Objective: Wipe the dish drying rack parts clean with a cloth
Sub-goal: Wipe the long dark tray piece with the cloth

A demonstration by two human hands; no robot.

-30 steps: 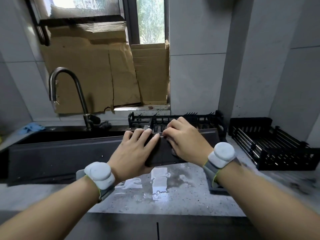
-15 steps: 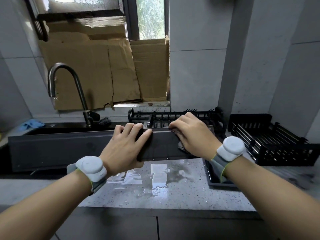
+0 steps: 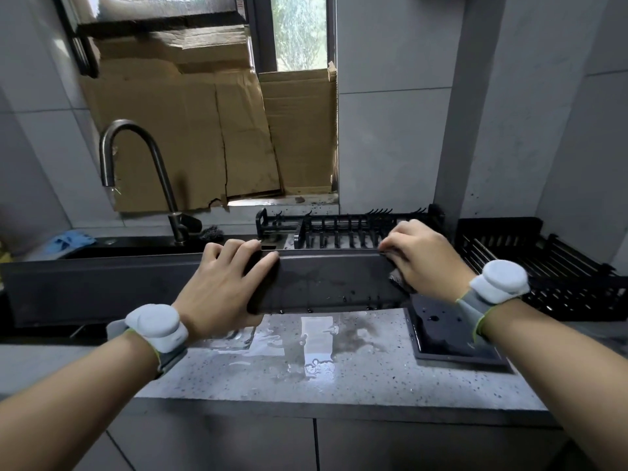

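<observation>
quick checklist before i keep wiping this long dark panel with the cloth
1. Left hand grips the panel at its top edge: ok.
2. Right hand presses the cloth against the panel's right end: ok.
3. Panel wiped dry: not ok, drops hang along its lower edge.
4. Counter below dry: not ok, puddles.
5. Tray clear of the panel: ok.
6. Panel's back clean: cannot tell.
</observation>
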